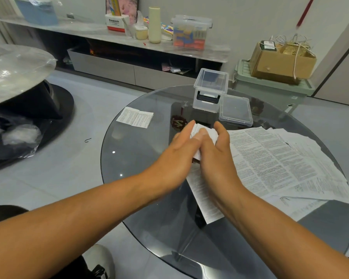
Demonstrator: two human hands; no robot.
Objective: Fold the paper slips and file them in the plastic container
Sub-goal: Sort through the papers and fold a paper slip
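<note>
Grey tiled floor (93, 109), pale wall (240, 19) (plain), long low cabinet (117, 65)

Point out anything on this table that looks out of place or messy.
The unfolded paper slips sprawl in a loose, overlapping heap that overhangs the glass table's right edge. One folded slip lies alone at the far left. The container's lid is off, beside the open plastic container.

Soft even light — glass glare, edges warped.
</note>
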